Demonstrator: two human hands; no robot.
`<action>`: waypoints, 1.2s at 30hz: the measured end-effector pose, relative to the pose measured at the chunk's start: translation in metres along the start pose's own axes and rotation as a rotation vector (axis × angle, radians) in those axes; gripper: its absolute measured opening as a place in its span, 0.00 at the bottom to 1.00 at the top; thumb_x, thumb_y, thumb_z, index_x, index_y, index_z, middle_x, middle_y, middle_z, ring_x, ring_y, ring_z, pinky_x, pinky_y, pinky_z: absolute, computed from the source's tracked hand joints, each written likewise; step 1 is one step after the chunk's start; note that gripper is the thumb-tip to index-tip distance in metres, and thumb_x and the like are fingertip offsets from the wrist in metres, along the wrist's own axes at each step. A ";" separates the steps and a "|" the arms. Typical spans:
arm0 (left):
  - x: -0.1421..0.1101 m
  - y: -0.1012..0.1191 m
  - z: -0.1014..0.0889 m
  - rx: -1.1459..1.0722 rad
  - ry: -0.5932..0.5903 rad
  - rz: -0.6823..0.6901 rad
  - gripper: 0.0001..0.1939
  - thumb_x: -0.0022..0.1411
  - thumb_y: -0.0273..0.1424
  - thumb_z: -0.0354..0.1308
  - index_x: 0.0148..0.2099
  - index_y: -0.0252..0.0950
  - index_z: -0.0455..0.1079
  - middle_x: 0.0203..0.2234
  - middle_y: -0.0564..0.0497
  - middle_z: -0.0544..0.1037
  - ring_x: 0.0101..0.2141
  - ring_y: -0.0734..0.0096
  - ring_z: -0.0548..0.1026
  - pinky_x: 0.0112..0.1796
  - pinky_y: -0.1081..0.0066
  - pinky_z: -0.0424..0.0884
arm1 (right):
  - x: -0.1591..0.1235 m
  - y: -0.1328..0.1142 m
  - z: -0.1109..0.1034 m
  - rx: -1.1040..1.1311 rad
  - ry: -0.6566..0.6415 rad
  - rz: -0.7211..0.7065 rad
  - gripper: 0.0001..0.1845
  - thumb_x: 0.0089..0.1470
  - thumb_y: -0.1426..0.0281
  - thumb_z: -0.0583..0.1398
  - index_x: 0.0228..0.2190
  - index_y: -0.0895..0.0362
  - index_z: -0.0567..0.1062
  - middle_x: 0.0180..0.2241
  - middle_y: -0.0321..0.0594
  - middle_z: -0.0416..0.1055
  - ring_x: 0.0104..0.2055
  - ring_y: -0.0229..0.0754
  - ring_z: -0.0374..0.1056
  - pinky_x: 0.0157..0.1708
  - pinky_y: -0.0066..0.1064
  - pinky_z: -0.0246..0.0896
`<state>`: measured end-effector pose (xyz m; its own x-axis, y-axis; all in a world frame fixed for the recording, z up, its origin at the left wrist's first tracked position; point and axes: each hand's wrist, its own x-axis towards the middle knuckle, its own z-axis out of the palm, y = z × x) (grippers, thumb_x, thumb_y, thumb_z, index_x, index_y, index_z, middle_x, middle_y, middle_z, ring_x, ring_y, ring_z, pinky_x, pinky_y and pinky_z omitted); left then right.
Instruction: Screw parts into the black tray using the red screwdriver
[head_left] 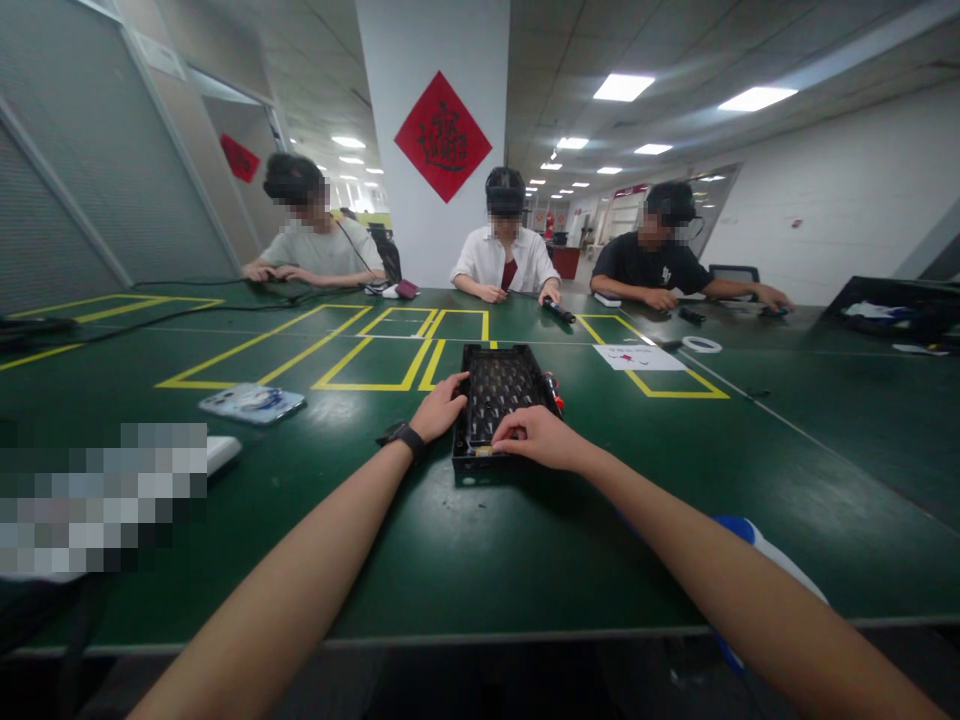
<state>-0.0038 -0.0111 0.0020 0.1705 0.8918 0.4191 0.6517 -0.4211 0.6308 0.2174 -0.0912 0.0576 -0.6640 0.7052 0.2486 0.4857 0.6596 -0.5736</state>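
Note:
A black plastic tray [501, 372] with a grid of small holes lies on the green table in front of me. My left hand [437, 408] rests against its left edge, fingers bent over the rim, a black watch on the wrist. My right hand [541, 436] sits on the tray's near right corner with the fingers curled down in a pinch at the near edge; whatever is under the fingertips is too small to make out. A small red part [556, 390] shows at the tray's right side.
A phone-like flat object [252, 402] lies to the left. Yellow tape outlines [375, 350] mark the table. A white sheet [637, 357] and a tape ring [702, 344] lie to the right. Three people sit at the far side. A blue-white object [757, 545] lies under my right forearm.

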 end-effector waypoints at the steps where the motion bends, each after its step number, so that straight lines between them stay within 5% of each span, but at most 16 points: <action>1: 0.000 0.000 0.000 0.000 0.001 0.002 0.29 0.53 0.29 0.47 0.59 0.37 0.57 0.50 0.47 0.68 0.48 0.64 0.67 0.52 0.61 0.61 | 0.000 0.000 0.000 -0.005 -0.002 0.005 0.13 0.48 0.63 0.61 0.30 0.60 0.78 0.22 0.35 0.68 0.23 0.31 0.55 0.25 0.24 0.47; 36: -0.001 0.000 0.000 -0.005 -0.012 0.018 0.28 0.54 0.28 0.47 0.59 0.36 0.57 0.51 0.47 0.67 0.48 0.63 0.66 0.52 0.61 0.60 | 0.001 0.002 0.001 -0.032 0.045 -0.023 0.12 0.48 0.64 0.61 0.30 0.59 0.79 0.25 0.38 0.72 0.24 0.32 0.57 0.26 0.24 0.50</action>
<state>-0.0040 -0.0119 0.0021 0.1907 0.8861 0.4225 0.6451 -0.4375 0.6265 0.2171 -0.0892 0.0553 -0.6493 0.7004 0.2964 0.4894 0.6831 -0.5421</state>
